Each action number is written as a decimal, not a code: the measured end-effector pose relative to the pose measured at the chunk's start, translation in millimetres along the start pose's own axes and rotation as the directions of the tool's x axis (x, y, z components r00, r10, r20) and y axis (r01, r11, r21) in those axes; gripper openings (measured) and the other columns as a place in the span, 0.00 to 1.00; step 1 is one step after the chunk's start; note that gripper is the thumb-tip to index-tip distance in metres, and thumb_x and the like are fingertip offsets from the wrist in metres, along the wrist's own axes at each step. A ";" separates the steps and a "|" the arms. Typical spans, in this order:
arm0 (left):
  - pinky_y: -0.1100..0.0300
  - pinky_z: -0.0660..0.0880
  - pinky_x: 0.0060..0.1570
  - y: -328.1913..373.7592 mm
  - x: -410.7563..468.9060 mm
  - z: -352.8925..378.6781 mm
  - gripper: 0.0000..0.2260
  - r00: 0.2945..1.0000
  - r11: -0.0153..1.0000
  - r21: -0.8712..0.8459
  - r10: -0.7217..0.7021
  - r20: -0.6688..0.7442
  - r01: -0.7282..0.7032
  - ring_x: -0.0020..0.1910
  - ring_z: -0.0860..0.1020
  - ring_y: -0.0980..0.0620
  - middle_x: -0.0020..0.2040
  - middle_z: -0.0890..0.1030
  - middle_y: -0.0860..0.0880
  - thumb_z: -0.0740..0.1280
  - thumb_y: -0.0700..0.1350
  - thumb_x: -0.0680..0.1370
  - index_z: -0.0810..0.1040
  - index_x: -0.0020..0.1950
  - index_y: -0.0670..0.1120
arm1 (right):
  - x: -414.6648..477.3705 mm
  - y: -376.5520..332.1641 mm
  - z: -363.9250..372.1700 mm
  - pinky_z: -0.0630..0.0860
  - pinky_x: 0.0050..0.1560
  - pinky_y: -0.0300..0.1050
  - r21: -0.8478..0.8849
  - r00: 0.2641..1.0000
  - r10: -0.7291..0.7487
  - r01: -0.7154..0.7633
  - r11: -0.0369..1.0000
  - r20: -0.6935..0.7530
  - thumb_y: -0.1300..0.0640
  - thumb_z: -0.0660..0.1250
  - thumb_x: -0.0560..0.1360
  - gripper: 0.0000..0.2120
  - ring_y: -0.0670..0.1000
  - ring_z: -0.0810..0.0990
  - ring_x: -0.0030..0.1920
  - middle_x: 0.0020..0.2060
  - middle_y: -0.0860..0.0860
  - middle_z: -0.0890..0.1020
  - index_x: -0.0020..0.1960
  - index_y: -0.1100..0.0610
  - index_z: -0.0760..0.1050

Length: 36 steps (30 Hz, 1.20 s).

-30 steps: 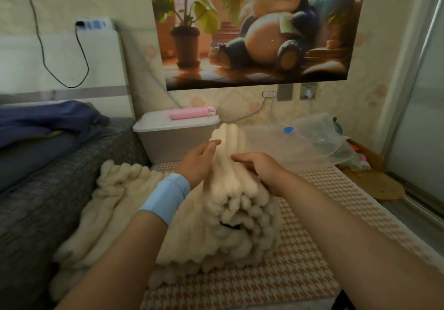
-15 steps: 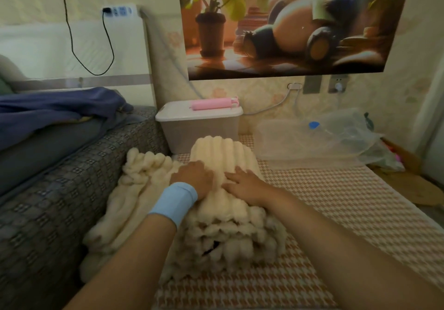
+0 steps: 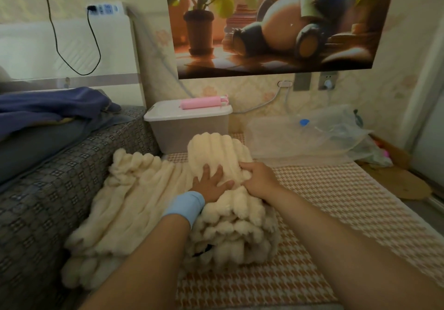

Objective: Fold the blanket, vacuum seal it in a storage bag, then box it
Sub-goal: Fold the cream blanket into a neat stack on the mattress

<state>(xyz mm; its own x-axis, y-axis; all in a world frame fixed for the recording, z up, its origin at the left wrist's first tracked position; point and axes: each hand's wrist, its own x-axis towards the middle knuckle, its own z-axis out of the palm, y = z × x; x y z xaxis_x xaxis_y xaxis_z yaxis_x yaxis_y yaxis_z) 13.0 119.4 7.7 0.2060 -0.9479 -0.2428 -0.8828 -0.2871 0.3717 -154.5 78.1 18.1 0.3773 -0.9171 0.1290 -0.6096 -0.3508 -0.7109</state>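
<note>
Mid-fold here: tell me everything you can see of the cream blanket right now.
The blanket is cream, plush and ribbed in thick cords. Its right part is folded into a layered stack on the houndstooth mat; the rest lies spread leftward against the grey couch edge. The stack's far end humps up before the lidded box. The left hand presses flat on top, fingers spread; the right hand grips a fold.

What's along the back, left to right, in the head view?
dark blue bedding → lidded storage box → clear storage bag. The cream blanket in front spans from bedding to box, so it's left out.
</note>
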 end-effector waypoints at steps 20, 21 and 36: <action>0.41 0.43 0.75 167.4 10.9 63.3 0.39 0.917 0.935 0.010 0.346 0.199 -0.355 0.78 0.38 0.42 0.78 0.33 0.50 0.53 0.70 0.76 0.36 0.78 0.57 | -28.1 98.1 -158.9 0.50 0.78 0.60 -0.610 0.995 0.095 -0.058 0.790 0.029 0.39 0.55 0.82 0.32 0.54 0.44 0.81 0.81 0.51 0.42 0.82 0.43 0.47; 0.42 0.44 0.75 164.5 9.8 64.1 0.41 0.919 0.937 -0.011 0.346 0.190 -0.350 0.78 0.38 0.44 0.78 0.33 0.50 0.54 0.70 0.76 0.35 0.78 0.56 | -28.1 97.6 -151.3 0.47 0.78 0.61 -0.628 0.988 0.132 -0.050 0.776 0.085 0.37 0.53 0.82 0.33 0.54 0.41 0.81 0.81 0.50 0.39 0.81 0.41 0.43; 0.47 0.49 0.76 156.8 -6.6 46.4 0.46 0.869 0.924 0.049 0.337 0.362 -0.378 0.79 0.47 0.47 0.80 0.45 0.49 0.60 0.71 0.73 0.43 0.80 0.50 | 21.9 79.9 -114.5 0.48 0.73 0.72 -0.683 0.995 0.099 -0.067 0.727 0.008 0.40 0.58 0.78 0.35 0.59 0.45 0.80 0.81 0.53 0.47 0.81 0.44 0.47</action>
<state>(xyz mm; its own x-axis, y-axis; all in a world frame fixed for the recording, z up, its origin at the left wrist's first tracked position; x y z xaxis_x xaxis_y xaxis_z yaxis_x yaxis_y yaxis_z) -146.4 87.1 26.0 -0.2708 -0.8708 -0.4102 -0.9146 0.0999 0.3918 -274.8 8.3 43.3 0.3207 -0.9457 0.0529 -0.9448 -0.3234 -0.0528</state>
